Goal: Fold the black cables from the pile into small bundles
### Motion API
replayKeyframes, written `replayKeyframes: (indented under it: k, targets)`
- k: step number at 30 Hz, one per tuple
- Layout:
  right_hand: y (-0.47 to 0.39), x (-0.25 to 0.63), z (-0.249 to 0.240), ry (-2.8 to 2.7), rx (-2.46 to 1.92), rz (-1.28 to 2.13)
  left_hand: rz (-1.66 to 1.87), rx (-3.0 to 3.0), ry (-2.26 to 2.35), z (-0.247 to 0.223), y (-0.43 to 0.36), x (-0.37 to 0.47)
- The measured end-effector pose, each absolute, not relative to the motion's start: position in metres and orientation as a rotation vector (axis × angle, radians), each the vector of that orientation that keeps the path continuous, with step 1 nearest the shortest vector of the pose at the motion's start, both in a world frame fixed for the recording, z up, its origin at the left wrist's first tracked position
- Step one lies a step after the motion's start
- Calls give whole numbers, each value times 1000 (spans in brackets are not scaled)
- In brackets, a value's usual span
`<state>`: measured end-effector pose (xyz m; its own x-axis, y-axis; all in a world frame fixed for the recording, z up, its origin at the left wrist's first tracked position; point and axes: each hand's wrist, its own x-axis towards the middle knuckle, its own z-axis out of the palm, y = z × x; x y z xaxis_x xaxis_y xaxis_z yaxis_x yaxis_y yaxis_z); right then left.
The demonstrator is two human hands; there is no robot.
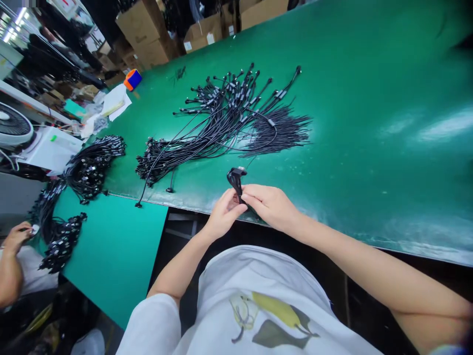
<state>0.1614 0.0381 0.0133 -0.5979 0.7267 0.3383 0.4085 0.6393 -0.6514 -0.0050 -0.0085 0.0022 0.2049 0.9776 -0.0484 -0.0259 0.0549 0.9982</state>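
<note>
A coiled black cable (234, 178) with a connector at its top stands up between my hands, close to the table's near edge. My left hand (224, 212) is closed around the lower part of the coil. From the other side my right hand (271, 204) pinches the coil at its middle, thumb and fingers together. A thin dark strand sticks out above the coil. Beyond my hands lies a large heap of black cables (207, 133) with connectors at both ends. Beside it rests a bundle of short black ties (281, 130).
More piles of black cables (88, 170) lie at left, near a co-worker's hand (17, 236). An orange and blue tape roll (132, 79) and white papers (115, 102) lie at the far left. Cardboard boxes (144, 29) stand behind the green table (351, 123). A fan (13, 125) is at left.
</note>
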Motion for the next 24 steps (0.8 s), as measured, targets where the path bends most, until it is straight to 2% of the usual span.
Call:
replayKeyframes:
  k: [4, 7, 14, 18, 21, 24]
  targets:
    - [35, 154, 19, -2295, -1137, -70, 1100, 1096, 957, 1, -4, 4]
    - [35, 152, 19, -2276, -1161, -297, 1092, 1085, 919, 4, 1, 3]
    - [40, 158, 7, -2282, -1180, -400, 1025, 1145, 859, 5, 8, -3]
    - [39, 163, -2, -2316, -1142, -297, 947, 1273, 908, 7, 11, -6]
    - [38, 175, -12, -2377, -986, -113, 780, 1503, 1049, 22, 12, -21]
    - [43, 206, -24, -2433, -1059, -114, 720, 1626, 1374, 56, 9, -38]
